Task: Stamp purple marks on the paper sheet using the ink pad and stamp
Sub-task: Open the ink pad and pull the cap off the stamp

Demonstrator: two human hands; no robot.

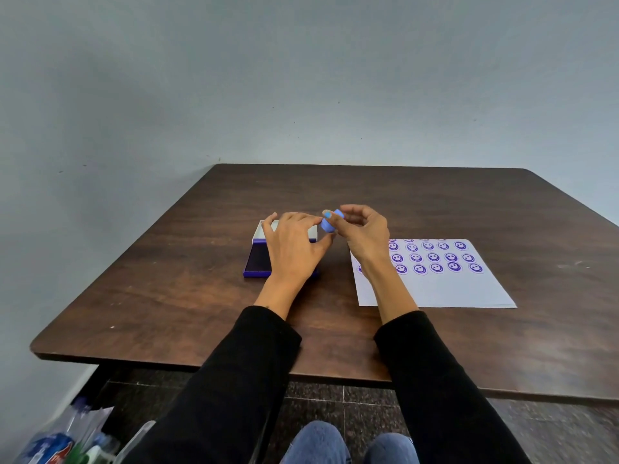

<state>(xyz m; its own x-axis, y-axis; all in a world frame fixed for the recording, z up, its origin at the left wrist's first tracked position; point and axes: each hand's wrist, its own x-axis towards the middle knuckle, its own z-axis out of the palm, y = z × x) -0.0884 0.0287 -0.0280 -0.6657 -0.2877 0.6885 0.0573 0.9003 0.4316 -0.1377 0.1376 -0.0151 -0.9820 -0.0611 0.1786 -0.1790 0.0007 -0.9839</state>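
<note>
Pinching the stamp (330,222) between thumb and fingertips, the right hand (363,236) holds it above the bench (187,296), near the middle of the surface and clear of it. The stamp is a small light-blue piece, tilted. The left hand (291,244) is spread, palm down, over the ink pad (259,261); its thumb reaches toward the underside of the stamp, and contact cannot be confirmed. The ink pad lies open, with its dark purple base toward the near edge and its white lid (264,229) hinged back toward the far edge. The paper sheet (435,289) lies flat toward the right edge of the bench, just beside the right wrist. Rows of purple marks (435,257) shaped like round faces cover its far half; the near half is blank. Both forearms wear black sleeves (241,373).
</note>
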